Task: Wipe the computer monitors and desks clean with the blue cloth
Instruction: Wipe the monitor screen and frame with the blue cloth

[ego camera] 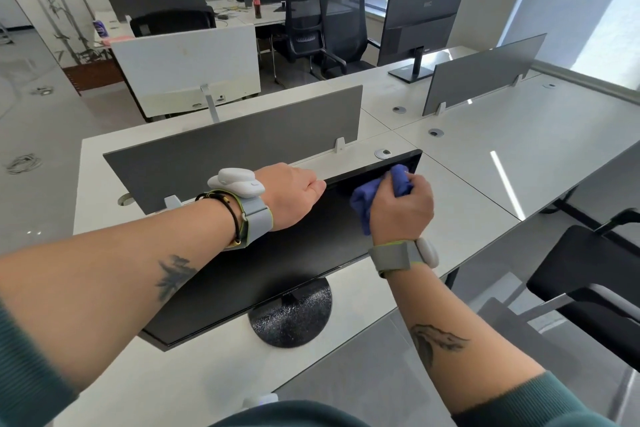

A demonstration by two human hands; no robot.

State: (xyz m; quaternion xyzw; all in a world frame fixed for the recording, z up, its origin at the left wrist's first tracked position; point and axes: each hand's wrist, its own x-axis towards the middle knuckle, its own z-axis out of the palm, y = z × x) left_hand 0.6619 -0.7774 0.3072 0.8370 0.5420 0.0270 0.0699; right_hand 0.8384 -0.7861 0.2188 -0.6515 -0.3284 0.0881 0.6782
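A black monitor stands on a round dark base on the white desk, seen from above. My left hand grips the monitor's top edge near its middle. My right hand holds a bunched blue cloth against the upper right part of the screen, close to the top right corner. Part of the cloth hangs down below my fingers.
A grey divider panel runs behind the monitor. A second monitor stands on the far desk, beside another divider. A black chair sits at the right. Cable grommets dot the desks.
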